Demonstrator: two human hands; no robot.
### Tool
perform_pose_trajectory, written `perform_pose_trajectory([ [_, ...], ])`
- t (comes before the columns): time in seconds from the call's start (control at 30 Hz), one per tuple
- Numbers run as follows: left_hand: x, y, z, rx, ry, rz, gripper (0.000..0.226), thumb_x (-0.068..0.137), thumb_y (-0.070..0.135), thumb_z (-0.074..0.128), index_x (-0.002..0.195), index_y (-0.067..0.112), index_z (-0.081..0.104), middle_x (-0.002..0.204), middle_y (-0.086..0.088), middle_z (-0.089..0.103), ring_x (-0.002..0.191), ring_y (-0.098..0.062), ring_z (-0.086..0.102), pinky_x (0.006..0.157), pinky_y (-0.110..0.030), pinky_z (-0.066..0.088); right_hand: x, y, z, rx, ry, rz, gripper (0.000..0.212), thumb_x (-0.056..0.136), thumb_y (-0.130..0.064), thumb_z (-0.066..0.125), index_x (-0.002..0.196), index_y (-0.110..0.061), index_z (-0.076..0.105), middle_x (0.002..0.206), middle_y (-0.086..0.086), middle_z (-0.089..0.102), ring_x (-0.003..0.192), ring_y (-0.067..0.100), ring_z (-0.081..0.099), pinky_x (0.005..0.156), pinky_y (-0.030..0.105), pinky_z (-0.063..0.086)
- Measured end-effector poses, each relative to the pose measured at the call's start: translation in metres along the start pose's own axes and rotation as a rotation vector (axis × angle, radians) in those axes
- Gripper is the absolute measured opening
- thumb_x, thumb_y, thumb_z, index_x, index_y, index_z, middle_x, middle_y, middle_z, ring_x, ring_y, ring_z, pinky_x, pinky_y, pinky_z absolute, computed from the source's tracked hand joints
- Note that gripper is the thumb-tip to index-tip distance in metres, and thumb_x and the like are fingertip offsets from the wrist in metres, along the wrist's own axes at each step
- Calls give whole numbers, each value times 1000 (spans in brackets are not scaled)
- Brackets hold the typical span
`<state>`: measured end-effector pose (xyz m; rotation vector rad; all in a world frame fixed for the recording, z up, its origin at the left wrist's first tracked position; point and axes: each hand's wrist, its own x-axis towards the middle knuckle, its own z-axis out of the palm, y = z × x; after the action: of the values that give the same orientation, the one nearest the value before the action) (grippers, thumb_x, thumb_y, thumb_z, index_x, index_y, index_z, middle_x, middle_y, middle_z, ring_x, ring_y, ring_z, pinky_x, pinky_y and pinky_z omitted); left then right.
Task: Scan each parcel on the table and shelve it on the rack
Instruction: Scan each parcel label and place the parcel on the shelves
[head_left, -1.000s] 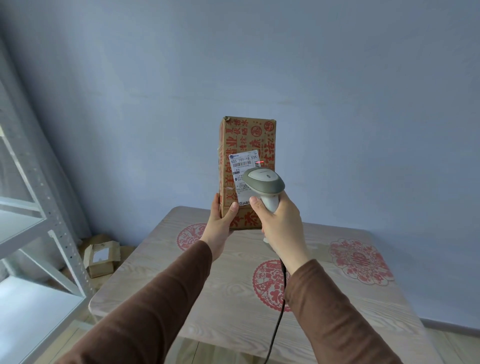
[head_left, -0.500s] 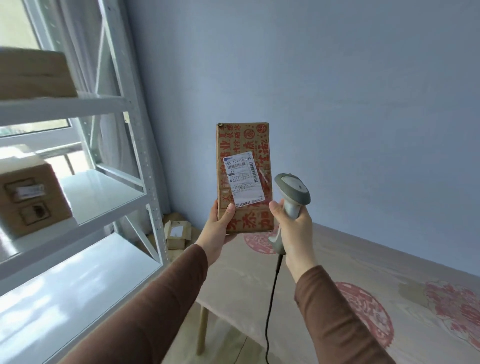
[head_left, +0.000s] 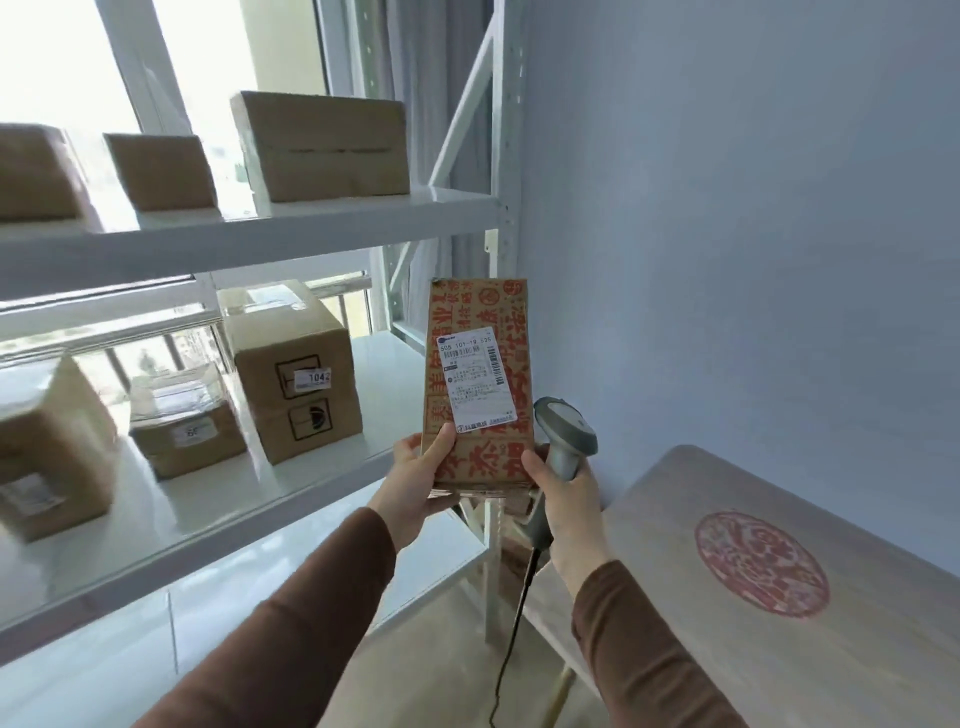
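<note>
A tall brown parcel with red print and a white shipping label stands upright in my left hand, which grips its lower left corner, thumb on the front. My right hand holds the handle of a grey corded barcode scanner just right of the parcel's bottom edge; its index finger touches the box. The white metal rack stands right behind and to the left of the parcel. The wooden table with a red round print lies to the right.
Three cardboard boxes sit on the rack's upper shelf and three more on the middle shelf. The right end of the middle shelf and the lower shelf are bare. A blue wall rises behind the table. The scanner cable hangs down.
My view has swung left from the table to the rack. The scanner has dropped from in front of the label to beside the parcel's lower right. Parcel stays upright in my left hand.
</note>
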<state>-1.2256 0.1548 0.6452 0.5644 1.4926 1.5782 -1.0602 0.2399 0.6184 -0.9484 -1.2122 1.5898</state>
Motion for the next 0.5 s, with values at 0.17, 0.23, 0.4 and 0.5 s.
perform_pose_trajectory([
  [0.17,52,22,-58,-28,28,-6,74,94,56,65,147,16,34,128,-10,65,118,-25,66,103,-50,57,48,16,74,-37,-13,3,55,74,-38,89,122,-21,68,114,4,77,105,23,74,94,52,61],
  [0.23,71,26,-70,-55,26,-19,67,97,53,63,146,17,35,128,-9,65,119,-24,66,103,-49,57,73,23,91,-54,-26,38,66,64,-54,88,122,-28,68,111,0,78,105,23,74,93,55,60],
  [0.4,124,30,-84,-184,11,-84,57,101,46,62,145,15,46,129,-14,71,114,-32,73,94,-52,61,130,25,121,-52,-83,64,55,77,-47,82,127,-29,65,114,-1,78,108,23,73,99,55,57],
  [0.5,150,37,-81,-218,12,-89,42,108,38,53,142,14,52,125,-15,74,103,-29,77,75,-40,65,167,23,137,-19,-128,67,41,87,-36,78,125,-25,66,112,4,79,107,27,75,97,56,58],
])
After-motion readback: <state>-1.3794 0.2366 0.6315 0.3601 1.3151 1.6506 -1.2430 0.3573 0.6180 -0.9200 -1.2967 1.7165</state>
